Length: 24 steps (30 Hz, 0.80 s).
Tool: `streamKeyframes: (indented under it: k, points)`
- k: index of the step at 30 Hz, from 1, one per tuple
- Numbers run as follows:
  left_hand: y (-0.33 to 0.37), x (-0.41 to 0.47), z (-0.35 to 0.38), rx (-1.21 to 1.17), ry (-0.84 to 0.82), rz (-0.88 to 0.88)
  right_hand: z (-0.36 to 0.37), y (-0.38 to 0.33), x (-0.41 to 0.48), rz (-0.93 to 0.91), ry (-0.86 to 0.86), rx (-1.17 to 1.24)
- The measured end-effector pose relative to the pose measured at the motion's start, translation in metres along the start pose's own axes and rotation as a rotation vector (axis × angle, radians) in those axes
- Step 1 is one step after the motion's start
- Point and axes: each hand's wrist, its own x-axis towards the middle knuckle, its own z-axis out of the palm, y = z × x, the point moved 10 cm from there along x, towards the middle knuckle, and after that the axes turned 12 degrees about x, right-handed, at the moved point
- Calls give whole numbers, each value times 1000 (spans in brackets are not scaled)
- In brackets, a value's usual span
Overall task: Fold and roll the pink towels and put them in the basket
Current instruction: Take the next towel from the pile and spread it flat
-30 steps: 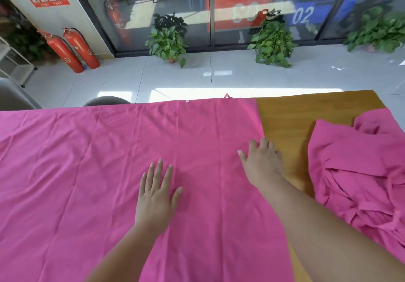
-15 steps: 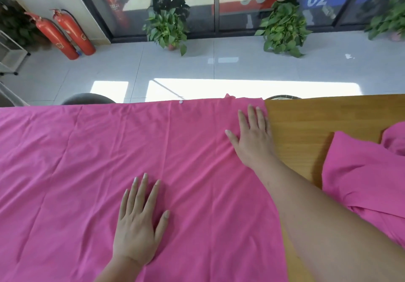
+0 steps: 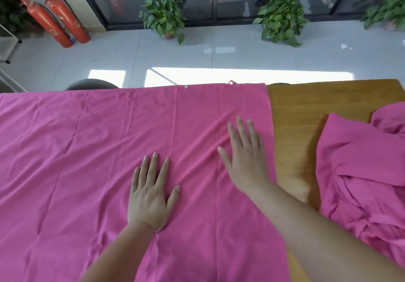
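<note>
- spread pink towel (image 3: 87, 161) is lying flat on the worktop (image 3: 306, 106), covering everything left of a bare wood strip. Its far edge is running along the worktop's far edge, with a small hanging loop (image 3: 232, 82) poking out there.
- left hand (image 3: 151, 196) is resting palm-down mid-towel, fingers (image 3: 151, 167) straight and slightly fanned, gripping nothing.
- right hand (image 3: 247, 161) is pressing flat near the towel's right edge, fingers (image 3: 241, 132) straight, also gripping nothing.
- step in hand, as I'm reading it: smoothing before the first fold. Creases are fanning diagonally between the two hands and running lengthwise across the left half.
- doing it well means anchoring with one palm and sweeping the other outward toward an edge, not both inward (that would be bunching the cloth into a ridge). Light pressure is enough, since the thin fabric looks likely to drag on the wood.
- worth squaring the right edge against the worktop grain before folding, or the roll is likely going to come out skewed.
- crumpled pink towel (image 3: 361, 172) is sitting at the right, apart from the spread one, with bare wood between them. I can't tell whether it's one towel or several.
- basket isn't showing in view.
</note>
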Motion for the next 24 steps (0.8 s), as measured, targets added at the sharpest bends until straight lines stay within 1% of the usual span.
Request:
streamKeyframes:
  k: [2,4,7,9,11,13,14,15,17,18,19,22,23,24]
  points:
    - [1,0,0,12,1,8,27,-20,-74,-75,-73,-41]
    - [1,1,0,12,-5,10,53,-5,-137,-57,-133,-125]
    - [5,4,-1,62,-37,35,45,35,-193,95,-72,-192]
    - [15,-4,-9,65,-33,95,35,39,-217,144,-26,-182]
    - [30,-29,-20,13,18,173,39,19,-241,66,-56,-162]
    - [40,-70,-21,-29,48,234,58,6,-270,-25,-166,-184]
    - [41,-94,-18,-43,45,256,67,9,-285,-10,-203,-214]
    - [40,-119,-12,-51,38,269,69,19,-298,68,-199,-235]
    - [29,-165,2,-76,20,277,58,41,-322,322,-97,-207]
    - [22,-187,8,-89,12,276,55,42,-334,375,-44,-186]
    - [14,-207,15,-94,6,274,58,35,-344,352,-34,-177]
    - [-6,-257,34,-64,-30,275,89,-6,-373,99,-156,-165]
    - [-11,-270,38,-54,-40,277,96,-9,-382,74,-184,-164]
    - [-17,-283,41,-41,-43,277,99,-6,-392,93,-183,-177]
